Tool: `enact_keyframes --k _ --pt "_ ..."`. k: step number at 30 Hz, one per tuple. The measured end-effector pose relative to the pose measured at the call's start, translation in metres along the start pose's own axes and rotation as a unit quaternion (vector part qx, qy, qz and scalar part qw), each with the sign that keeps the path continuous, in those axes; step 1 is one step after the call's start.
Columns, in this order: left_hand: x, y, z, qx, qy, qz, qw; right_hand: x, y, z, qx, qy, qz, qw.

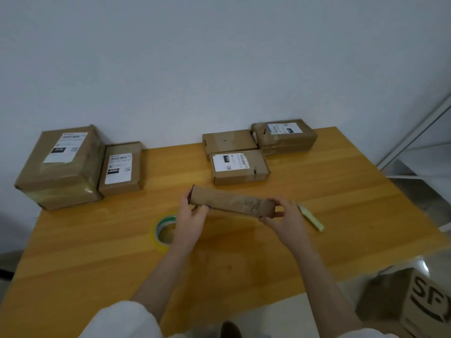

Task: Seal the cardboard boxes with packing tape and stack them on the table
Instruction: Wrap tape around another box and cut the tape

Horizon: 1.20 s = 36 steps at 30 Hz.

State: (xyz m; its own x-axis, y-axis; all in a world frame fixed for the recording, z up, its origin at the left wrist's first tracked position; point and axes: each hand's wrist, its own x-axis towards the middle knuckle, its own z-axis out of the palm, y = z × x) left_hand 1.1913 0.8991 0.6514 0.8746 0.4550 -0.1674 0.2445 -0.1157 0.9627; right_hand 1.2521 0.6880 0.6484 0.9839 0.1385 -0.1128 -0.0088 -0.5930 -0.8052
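A flat cardboard box (231,202) is held on edge just above the middle of the wooden table (329,196). My left hand (191,217) grips its left end and my right hand (284,217) grips its right end. A roll of yellowish packing tape (161,236) lies flat on the table beside my left wrist. At the back left, a large taped box (62,164) sits on another box, with a small labelled box (120,168) next to it. At the back right lie a plain box (228,142), a labelled box (240,167) and a taped box (284,136).
A pale yellow-green cutter or marker (311,217) lies on the table right of my right hand. On the floor at the lower right stands a printed carton (410,301). A white shelf frame (415,142) stands to the right, and a wall runs behind the table.
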Motion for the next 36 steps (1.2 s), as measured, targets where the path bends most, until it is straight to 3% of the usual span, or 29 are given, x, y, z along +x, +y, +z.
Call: enact_keyframes --k 4,7,14,26,30,36 --pt "0.014 0.022 0.030 -0.013 0.003 -0.016 1.000 0.005 0.006 -0.019 -0.070 -0.004 -0.041 0.997" --pt "0.021 0.025 0.049 -0.035 0.004 -0.056 0.998 0.001 0.008 -0.009 -0.080 -0.006 -0.019 0.997" --pt "0.009 0.004 0.080 0.018 -0.122 -0.039 0.992 -0.009 -0.013 0.032 -0.110 0.026 0.058 0.992" --pt "-0.002 -0.018 0.075 0.127 -0.151 -0.016 0.980 -0.014 -0.008 0.036 -0.242 -0.126 0.099 0.957" --pt "-0.008 -0.023 0.072 0.097 -0.181 -0.081 0.975 -0.009 -0.007 0.030 -0.267 -0.176 0.109 0.941" --pt "-0.007 -0.024 0.072 0.081 -0.196 -0.092 0.973 0.007 -0.004 0.019 -0.253 -0.252 0.098 0.929"
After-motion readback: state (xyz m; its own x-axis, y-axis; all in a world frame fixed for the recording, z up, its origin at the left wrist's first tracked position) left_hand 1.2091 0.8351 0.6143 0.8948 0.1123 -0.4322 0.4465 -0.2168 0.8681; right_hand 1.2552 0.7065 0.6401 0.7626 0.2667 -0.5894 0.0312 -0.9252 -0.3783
